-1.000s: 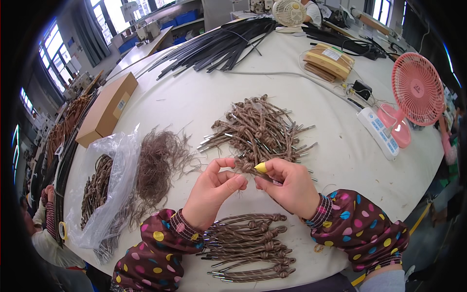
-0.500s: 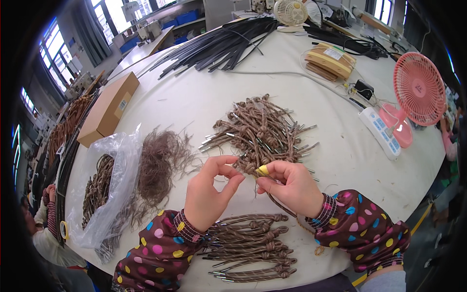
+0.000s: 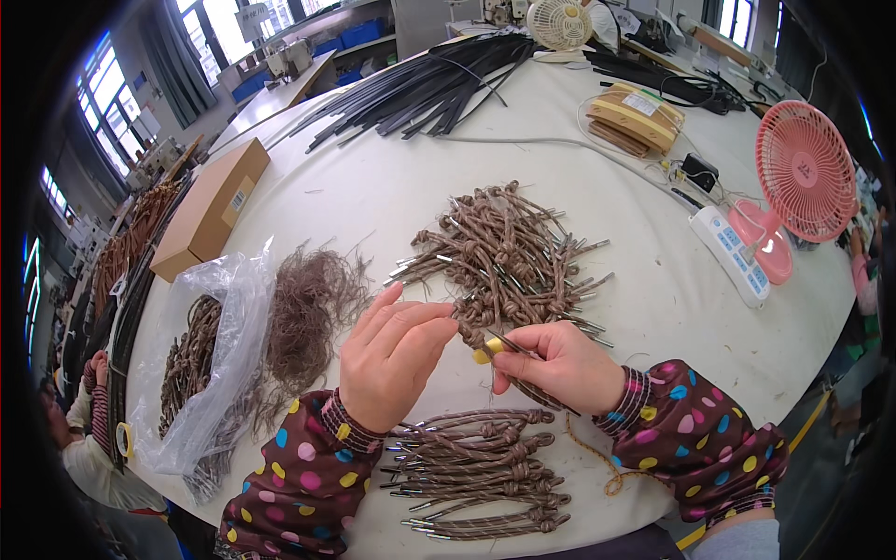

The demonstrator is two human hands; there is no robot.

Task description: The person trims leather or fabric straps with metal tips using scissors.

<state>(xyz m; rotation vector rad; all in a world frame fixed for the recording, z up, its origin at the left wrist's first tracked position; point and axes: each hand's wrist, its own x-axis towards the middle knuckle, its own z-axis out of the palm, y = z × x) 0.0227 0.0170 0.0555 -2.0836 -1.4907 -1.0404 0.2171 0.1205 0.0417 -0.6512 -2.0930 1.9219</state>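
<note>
Over the near side of a pile of brown knotted cords with metal tips, my two hands meet at one knotted cord. My left hand has its fingers together at the knot's left side, pinching it; its thumb is mostly hidden. My right hand, a yellow wrap on one fingertip, is closed around a slim dark pointed tool whose exact kind I cannot make out. The cord's tail runs beneath that hand. Nearer me lie several knotted cords in a row.
On the left are a heap of loose brown thread, a clear plastic bag of cords and a cardboard box. Black strips lie at the back. A power strip and pink fan stand right. An orange string lies near my right sleeve.
My left hand has turned, its fingers now extended and drawn together at the knot. My right hand has dipped slightly, and the dark tool's tip now shows. More of the orange string is visible.
</note>
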